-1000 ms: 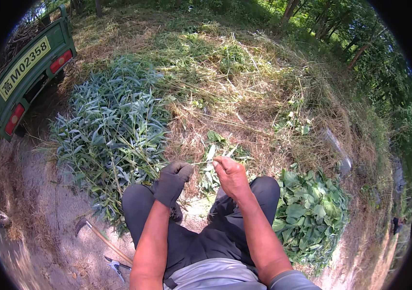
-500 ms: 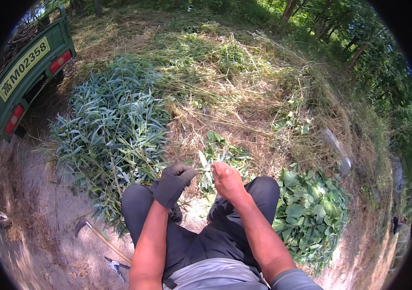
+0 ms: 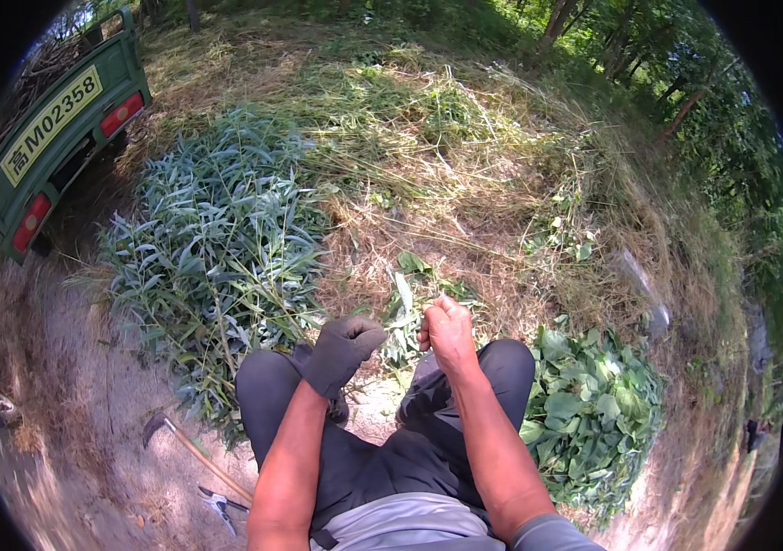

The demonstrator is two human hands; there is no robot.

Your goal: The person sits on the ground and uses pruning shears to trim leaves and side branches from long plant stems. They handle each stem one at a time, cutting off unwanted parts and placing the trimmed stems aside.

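Note:
My left hand (image 3: 345,354), in a dark grey glove, is closed in front of my left knee. A pale narrow leaf (image 3: 403,294) rises just beyond its fingertips, seemingly on a thin stem pinched there. To the right, my bare right hand (image 3: 448,332) is curled with knuckles up; whatever lies inside its fingers is hidden. A gap separates the two hands. Below and beyond them lies a small heap of loose leaves (image 3: 400,344). Left of my left hand spreads a large pile of narrow-leaved cut stalks (image 3: 226,230). Broad green leaves (image 3: 589,404) are heaped beside my right knee.
A sickle (image 3: 191,445) with a wooden handle and pruning shears (image 3: 219,507) lie on the ground at my left. A green truck bed (image 3: 61,129) loaded with branches stands at far left. Dry cut grass (image 3: 465,211) covers the ground ahead; trees (image 3: 630,55) rise at the back right.
My hands have moved apart from a near-touching position with a thin stem between them. The right hand has risen forward and right; the left has shifted slightly right, the pale leaf with it.

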